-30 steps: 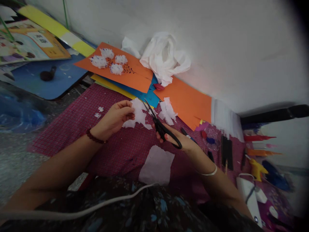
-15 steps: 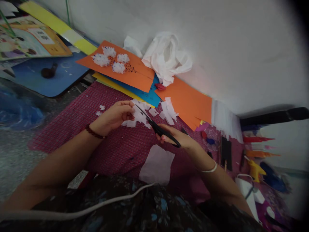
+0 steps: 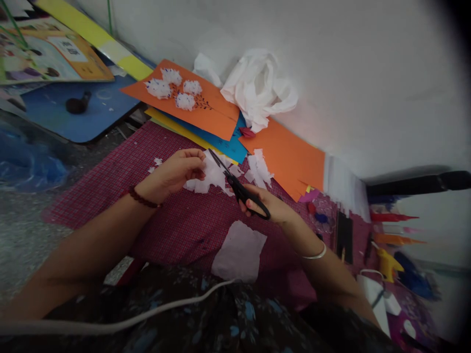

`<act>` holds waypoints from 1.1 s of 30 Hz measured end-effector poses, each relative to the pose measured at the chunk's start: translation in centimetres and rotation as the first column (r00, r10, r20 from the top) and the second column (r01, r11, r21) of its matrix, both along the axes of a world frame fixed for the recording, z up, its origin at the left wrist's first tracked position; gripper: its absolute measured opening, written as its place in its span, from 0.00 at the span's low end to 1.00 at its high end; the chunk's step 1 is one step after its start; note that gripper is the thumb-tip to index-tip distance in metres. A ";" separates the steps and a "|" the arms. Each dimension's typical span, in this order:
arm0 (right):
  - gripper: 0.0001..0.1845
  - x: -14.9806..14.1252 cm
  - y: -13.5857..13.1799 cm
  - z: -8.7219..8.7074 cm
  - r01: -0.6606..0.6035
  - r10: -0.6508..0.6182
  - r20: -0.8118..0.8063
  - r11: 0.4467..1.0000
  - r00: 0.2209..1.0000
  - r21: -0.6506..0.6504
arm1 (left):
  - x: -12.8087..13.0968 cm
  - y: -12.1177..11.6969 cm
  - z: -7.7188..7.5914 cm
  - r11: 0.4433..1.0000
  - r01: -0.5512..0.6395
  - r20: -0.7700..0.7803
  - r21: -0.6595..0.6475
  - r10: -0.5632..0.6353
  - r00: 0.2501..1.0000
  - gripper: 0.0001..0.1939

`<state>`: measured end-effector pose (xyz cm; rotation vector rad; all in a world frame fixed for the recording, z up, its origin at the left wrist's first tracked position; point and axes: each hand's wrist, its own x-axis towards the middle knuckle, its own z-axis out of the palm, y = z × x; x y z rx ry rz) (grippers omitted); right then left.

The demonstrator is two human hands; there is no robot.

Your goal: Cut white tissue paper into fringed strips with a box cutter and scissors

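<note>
My right hand (image 3: 267, 203) grips black-handled scissors (image 3: 235, 184), whose blades point up and left toward my other hand. My left hand (image 3: 186, 169) has its fingers pinched together at the edge of white paper (image 3: 211, 171); the held piece blends with the white scraps behind it, so its outline is hard to tell. More torn white paper pieces (image 3: 259, 169) lie just beyond the scissors. Nearer my body, a square white sheet (image 3: 239, 250) rests on the red checked tablecloth (image 3: 172, 230).
Orange card with white paper flowers (image 3: 198, 105) overlaps blue and yellow sheets. A plain orange card (image 3: 289, 157) and crumpled white tissue (image 3: 257, 88) lie by the wall. Left is a blue stool-like surface (image 3: 106, 113) with a book (image 3: 55, 54); right, a yellow glue gun (image 3: 388, 262).
The scissors have turned slightly more upright, and their blade tips sit higher, close to my left fingertips. My left hand stays nearly in place. The whole view has shifted a little.
</note>
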<state>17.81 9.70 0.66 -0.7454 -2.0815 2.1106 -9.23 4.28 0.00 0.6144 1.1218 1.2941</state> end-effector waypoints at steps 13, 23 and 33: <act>0.39 -1.3 -1.2 -0.4 0.060 -0.063 0.012 0.982 0.998 0.182 | 2.0 -1.3 1.3 0.973 -0.133 -0.238 0.189 0.177 0.955 0.08; 0.40 -1.8 -1.6 -0.2 -0.015 0.015 -0.004 0.992 1.000 0.122 | 1.8 -0.9 0.3 0.964 -0.203 -0.170 0.170 0.232 0.958 0.10; 0.45 -1.0 -2.7 -0.6 -0.052 0.006 -0.201 0.973 0.980 -0.226 | 1.0 -0.1 0.0 0.969 -0.113 0.160 0.222 0.078 0.984 0.06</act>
